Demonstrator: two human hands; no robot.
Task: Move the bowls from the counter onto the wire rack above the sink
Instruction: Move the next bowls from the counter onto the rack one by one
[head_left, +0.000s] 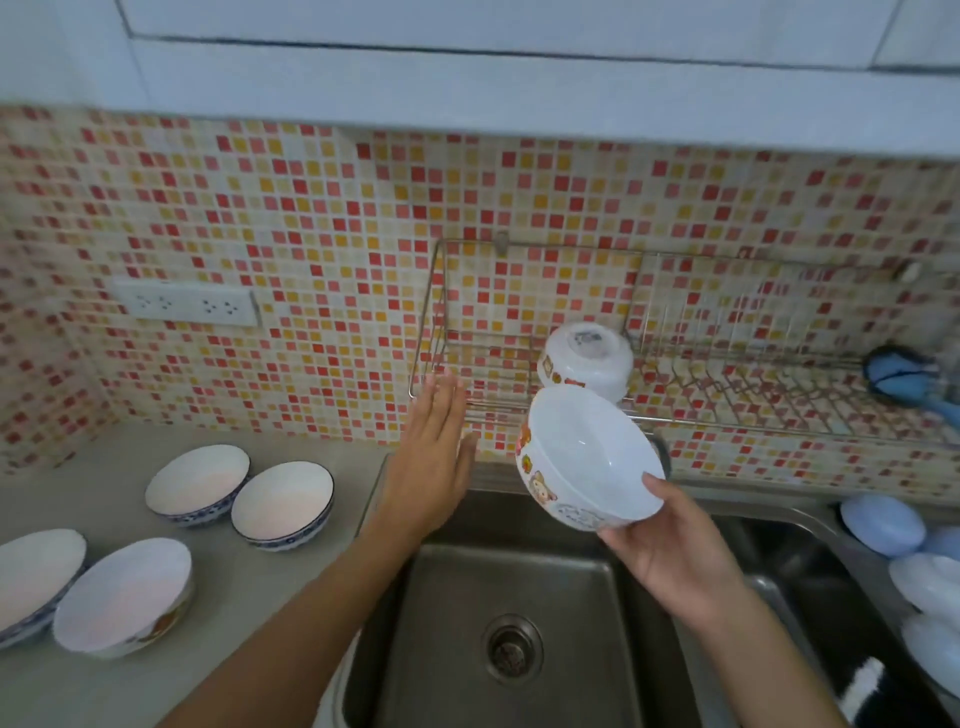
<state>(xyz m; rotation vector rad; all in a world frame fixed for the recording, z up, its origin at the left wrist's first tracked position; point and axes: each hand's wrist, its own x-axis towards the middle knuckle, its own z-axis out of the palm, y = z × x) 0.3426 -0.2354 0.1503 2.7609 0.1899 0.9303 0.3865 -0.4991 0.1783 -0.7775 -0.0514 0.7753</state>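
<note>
Now bowl (587, 457) in R grip (670, 551).

Grey table (291, 613) left of the sink carries four upright bowls (283, 503); the wire rack (727, 395) holds one upturned bowl (587, 358)

Glossy white bowl (587, 457); brushed steel sink (519, 597); chromed wire rack (727, 395)

A: what are the hands doing?
B: left hand (428, 457) is stretched out flat, fingers straight and together, holding nothing. Right hand (670, 551) is near, thumb hooked over a bowl (587, 457) rim, fingers underneath, forearm angled in from the right.
</note>
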